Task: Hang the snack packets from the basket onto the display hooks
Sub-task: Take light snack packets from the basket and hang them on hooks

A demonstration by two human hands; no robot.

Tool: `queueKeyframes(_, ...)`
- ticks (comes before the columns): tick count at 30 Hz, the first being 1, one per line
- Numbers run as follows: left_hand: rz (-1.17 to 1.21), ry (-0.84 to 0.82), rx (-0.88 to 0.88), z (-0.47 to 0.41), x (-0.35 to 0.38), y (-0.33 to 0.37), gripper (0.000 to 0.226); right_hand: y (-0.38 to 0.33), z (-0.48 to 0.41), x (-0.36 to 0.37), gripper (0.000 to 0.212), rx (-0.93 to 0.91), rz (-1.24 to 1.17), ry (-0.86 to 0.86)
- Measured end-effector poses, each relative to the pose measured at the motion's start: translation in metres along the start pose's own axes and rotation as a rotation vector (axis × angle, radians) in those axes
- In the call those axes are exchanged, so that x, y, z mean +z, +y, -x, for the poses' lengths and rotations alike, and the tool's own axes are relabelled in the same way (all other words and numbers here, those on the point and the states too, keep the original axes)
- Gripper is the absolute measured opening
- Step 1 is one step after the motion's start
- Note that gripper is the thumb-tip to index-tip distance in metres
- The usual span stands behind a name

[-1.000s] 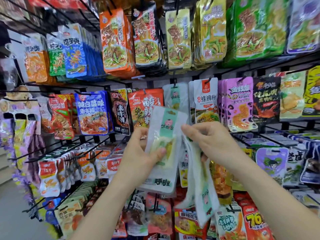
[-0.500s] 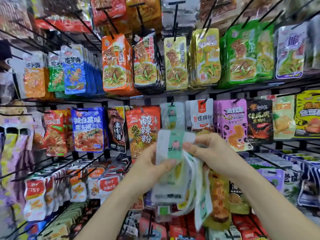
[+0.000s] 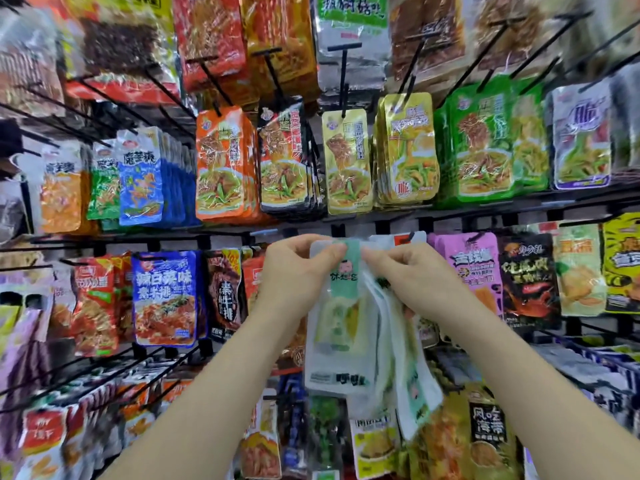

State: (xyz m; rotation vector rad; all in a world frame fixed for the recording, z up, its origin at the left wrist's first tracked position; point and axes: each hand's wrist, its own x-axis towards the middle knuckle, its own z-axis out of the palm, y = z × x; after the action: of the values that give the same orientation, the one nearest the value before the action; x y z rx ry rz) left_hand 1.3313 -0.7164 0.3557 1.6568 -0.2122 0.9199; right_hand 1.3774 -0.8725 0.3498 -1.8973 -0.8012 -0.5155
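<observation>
Two hands are bringing a snack packet up to the middle row of a crowded display rack.

The left hand [image 3: 294,271] and the right hand [image 3: 412,275] are each pinching the top edge of a white-and-green snack packet [image 3: 341,327], one at either side of its green header strip. This is probably keeping the hang hole taut and level for threading. The packet is hanging in front of the black rail [image 3: 485,211], between the red packets [image 3: 252,275] and the pink packets [image 3: 467,268], and the hook meant for it is hidden behind it. The right hand is also clamping a fan of spare packets [image 3: 415,386] that droops below it, seemingly kept ready for the same hook. The basket is not appearing in view.
</observation>
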Motion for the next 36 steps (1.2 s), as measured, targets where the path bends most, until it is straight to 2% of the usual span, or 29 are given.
queueKeyframes(7, 0.01, 0.125, -0.005, -0.022, 0.016, -0.019, 0.007, 0.013, -0.026, 0.008, 0.055, 0.05, -0.022, 0.045)
queueKeyframes(16, 0.072, 0.125, -0.093, -0.032, 0.01, -0.036, 0.007, 0.016, -0.039, 0.014, 0.059, 0.06, 0.116, 0.011)
queueKeyframes(18, -0.01, 0.141, -0.008, -0.032, 0.01, -0.038, 0.008, 0.019, -0.041, 0.016, 0.06, 0.087, 0.119, 0.009)
queueKeyframes(21, -0.199, 0.151, 0.18, -0.031, 0.008, -0.038, 0.02, 0.023, -0.044, 0.017, 0.063, 0.124, 0.115, 0.001)
queueKeyframes(24, -0.48, 0.139, 0.316, -0.027, 0.006, -0.038, 0.016, 0.023, -0.048, 0.017, 0.061, 0.13, 0.156, 0.005)
queueKeyframes(26, -0.664, 0.111, 0.348, -0.022, 0.004, -0.036, 0.016, 0.023, -0.05, 0.016, 0.06, 0.131, 0.186, 0.002)
queueKeyframes(31, -1.017, -0.015, 0.393, -0.015, 0.004, -0.038, 0.051, 0.026, -0.053, 0.021, 0.056, 0.135, 0.3, 0.054)
queueKeyframes(36, -1.19, -0.067, 0.428, -0.02, 0.006, -0.043, 0.055, 0.03, -0.058, 0.027, 0.055, 0.189, 0.336, 0.063)
